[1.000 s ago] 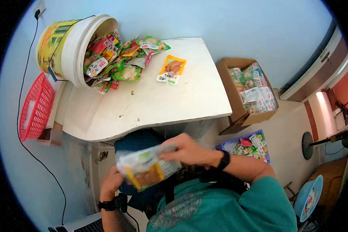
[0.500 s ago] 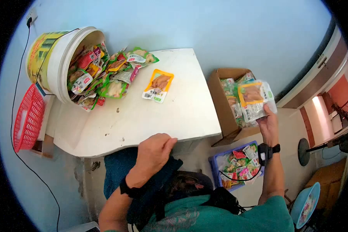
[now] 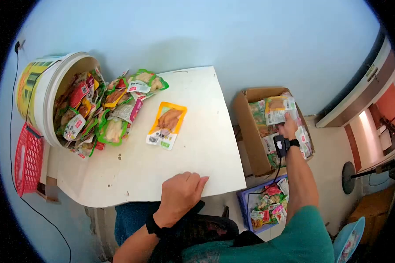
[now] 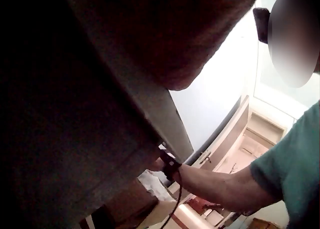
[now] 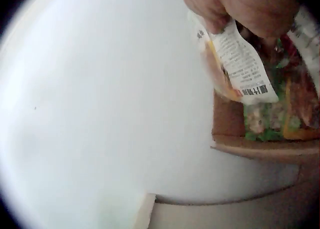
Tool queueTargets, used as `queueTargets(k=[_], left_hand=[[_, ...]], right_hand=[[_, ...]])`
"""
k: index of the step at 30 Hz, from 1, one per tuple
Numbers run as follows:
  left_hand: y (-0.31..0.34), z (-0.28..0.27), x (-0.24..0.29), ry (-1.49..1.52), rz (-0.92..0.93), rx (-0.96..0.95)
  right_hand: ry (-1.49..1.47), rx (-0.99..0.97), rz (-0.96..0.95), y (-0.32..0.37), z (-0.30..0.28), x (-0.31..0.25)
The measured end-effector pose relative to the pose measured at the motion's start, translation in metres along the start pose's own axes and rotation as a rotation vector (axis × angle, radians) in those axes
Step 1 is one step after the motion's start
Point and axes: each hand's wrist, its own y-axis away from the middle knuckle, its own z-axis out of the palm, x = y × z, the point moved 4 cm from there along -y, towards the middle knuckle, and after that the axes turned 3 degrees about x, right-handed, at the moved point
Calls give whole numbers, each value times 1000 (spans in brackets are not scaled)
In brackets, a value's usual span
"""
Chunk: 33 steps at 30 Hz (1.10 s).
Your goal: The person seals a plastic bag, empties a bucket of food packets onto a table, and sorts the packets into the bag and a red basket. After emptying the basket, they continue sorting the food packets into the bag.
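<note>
My right hand (image 3: 288,128) is over the cardboard box (image 3: 250,144) at the right. It pinches a food packet (image 3: 281,109) by one edge, and in the right wrist view the printed white back of the packet (image 5: 245,68) hangs below the fingers. Other packets (image 5: 265,121) lie in the box beneath it. At the table's front edge is my left hand (image 3: 181,197), its fingers loosely curled and holding nothing. A single yellow-bordered packet (image 3: 167,125) lies flat on the white table (image 3: 197,158), beyond the left hand.
A white bucket (image 3: 52,101) lies on its side at the table's left, packets (image 3: 112,127) spilling from its mouth. Below the box, a purple basket (image 3: 245,210) holds more packets. A red basket (image 3: 26,162) leans at far left; a blue basin (image 3: 357,232) stands lower right.
My right hand carried the packet away from my lap to the right and down into the box opening. The left hand let go of it and moved onto the table's front edge.
</note>
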Motion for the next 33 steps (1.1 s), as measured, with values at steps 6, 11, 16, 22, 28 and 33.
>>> queueTargets(k=[6, 11, 16, 22, 28, 33], left_hand=[[-3, -1, 1, -1, -17, -41], [-2, 1, -3, -3, -44, -74], [0, 5, -6, -12, -18, -13], [-3, 1, -5, 37, -71, -71], [-2, 1, -5, 48, -92, -72], [-3, 1, -5, 55, -79, -72]], right_hand=[[22, 74, -39, -38, 43, -9], [843, 164, -225, -74, 64, 12], [972, 208, -99, -65, 94, 3], [706, -48, -30, -112, 112, 39], [452, 39, -161, -92, 93, 17], [269, 5, -53, -76, 67, -1]])
